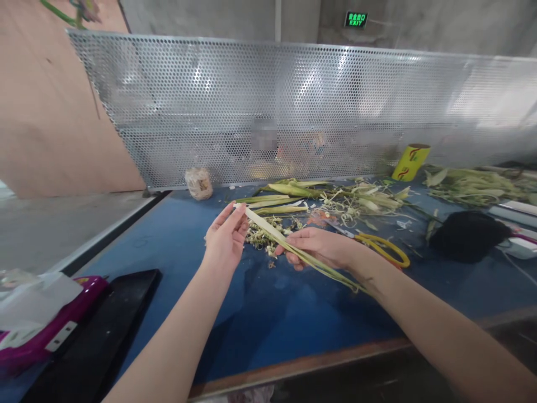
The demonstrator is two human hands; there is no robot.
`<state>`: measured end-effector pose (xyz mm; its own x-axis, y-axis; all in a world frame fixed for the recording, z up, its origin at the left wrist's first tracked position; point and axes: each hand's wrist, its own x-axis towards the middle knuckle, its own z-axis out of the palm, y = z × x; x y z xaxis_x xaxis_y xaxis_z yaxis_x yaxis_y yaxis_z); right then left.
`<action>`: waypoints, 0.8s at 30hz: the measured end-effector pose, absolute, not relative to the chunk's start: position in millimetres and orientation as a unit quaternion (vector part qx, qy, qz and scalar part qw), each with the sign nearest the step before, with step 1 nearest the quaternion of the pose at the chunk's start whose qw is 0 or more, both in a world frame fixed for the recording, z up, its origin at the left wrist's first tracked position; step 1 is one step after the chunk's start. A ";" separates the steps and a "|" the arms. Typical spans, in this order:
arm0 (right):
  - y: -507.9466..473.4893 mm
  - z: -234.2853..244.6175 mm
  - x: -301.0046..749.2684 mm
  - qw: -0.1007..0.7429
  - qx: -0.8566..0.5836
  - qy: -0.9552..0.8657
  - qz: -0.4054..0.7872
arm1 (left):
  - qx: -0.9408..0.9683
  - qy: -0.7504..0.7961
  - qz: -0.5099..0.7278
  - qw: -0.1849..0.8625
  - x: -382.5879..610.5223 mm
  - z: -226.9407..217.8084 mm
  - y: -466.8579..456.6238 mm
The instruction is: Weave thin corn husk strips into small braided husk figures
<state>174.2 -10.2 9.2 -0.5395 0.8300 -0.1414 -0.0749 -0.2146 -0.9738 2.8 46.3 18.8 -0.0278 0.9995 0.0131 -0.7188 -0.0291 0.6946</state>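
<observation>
A long pale green plant strip (266, 226), whitish at one end and splitting into thin leafy ends, slants across the front of me above the table. My left hand (226, 238) pinches its pale upper end between thumb and fingers. Farther along, my right hand (316, 247) has its fingers closed around the strip's middle, and the green ends trail under my right wrist. Behind the hands lie small curled plant scraps (262, 238) and several longer green stalks (289, 193). Yellow-handled scissors (384, 246) rest just beyond my right forearm.
A perforated metal screen (235, 95) closes off the back of the blue table (260, 313). At right are black yarn (467, 236), a yellow roll (411, 162) and a leafy heap (482, 184). A wrapped bundle (198, 183) stands back left; a black tray (104, 330) and purple device (54, 324) lie left.
</observation>
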 end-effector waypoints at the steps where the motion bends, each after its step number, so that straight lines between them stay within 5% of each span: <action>1: -11.0 10.2 174.2 0.324 -0.351 -0.530 0.701 | 0.262 0.265 0.669 0.644 1.9 18.3 47.4; 24: -15.6 17.1 177.6 0.221 -0.373 -0.588 0.682 | 0.196 0.269 0.742 0.582 -12.3 10.3 67.2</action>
